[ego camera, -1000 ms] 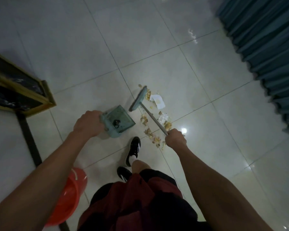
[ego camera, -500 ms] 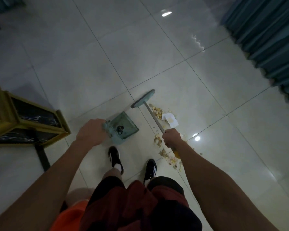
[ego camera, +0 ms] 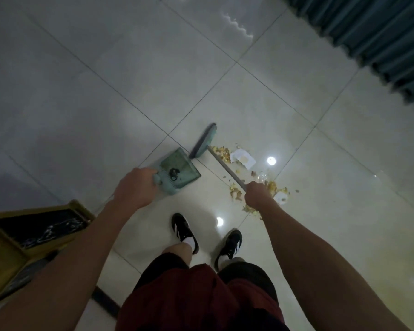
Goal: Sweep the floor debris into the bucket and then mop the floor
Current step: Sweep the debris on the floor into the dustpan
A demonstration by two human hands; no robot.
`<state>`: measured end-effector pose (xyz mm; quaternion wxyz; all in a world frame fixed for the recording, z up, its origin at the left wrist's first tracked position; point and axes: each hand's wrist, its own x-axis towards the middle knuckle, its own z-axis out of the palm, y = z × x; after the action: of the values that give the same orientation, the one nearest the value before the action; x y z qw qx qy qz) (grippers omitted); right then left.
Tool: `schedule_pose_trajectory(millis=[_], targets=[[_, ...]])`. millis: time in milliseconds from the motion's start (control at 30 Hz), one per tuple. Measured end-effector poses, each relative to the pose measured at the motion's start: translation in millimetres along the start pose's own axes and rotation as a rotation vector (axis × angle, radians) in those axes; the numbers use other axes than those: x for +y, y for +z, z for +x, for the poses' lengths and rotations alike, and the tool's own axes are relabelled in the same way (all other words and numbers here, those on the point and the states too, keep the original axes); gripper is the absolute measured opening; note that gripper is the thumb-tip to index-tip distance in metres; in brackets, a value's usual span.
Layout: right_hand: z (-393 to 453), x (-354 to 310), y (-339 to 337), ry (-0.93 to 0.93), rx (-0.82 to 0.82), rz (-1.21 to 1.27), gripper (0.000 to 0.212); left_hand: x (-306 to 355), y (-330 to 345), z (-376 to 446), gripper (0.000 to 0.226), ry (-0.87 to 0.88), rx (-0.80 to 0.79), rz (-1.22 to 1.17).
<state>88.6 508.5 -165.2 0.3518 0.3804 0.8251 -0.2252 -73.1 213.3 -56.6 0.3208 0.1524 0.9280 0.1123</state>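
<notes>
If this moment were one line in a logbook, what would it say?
phase: sweeping | left hand: grips dustpan | right hand: grips broom handle | debris: on floor, beside broom | mopping: not begun

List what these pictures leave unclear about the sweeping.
- Bucket: none shows in the head view.
- Dustpan handle: hidden inside the left hand.
- Debris: partly behind the right hand; pieces too small to identify.
- Broom bristles: blurred.
</notes>
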Motion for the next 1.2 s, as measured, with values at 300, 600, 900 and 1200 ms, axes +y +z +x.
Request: schedule_pose_trajectory(millis=[300, 600, 900, 1200], targets=[[-41, 66, 34, 0.180, 0.005, 0.122, 0.024, 50, 21, -4, 0.023, 0.123, -0.024, 0.089], [-105, 168, 76, 0.309, 0.016, 0.245, 0.022, 90, 76, -58, 0.034, 0.227, -0.049, 0.216], [-162, 225, 112, 0.420, 0.043, 0.356, 0.021, 134, 99, -84, 0.021, 0.316, -0.076, 0.333], [-174, 215, 116, 0.412, 0.097, 0.529, 0.037, 163, 84, -94, 0.022, 0.361, -0.098, 0.293]])
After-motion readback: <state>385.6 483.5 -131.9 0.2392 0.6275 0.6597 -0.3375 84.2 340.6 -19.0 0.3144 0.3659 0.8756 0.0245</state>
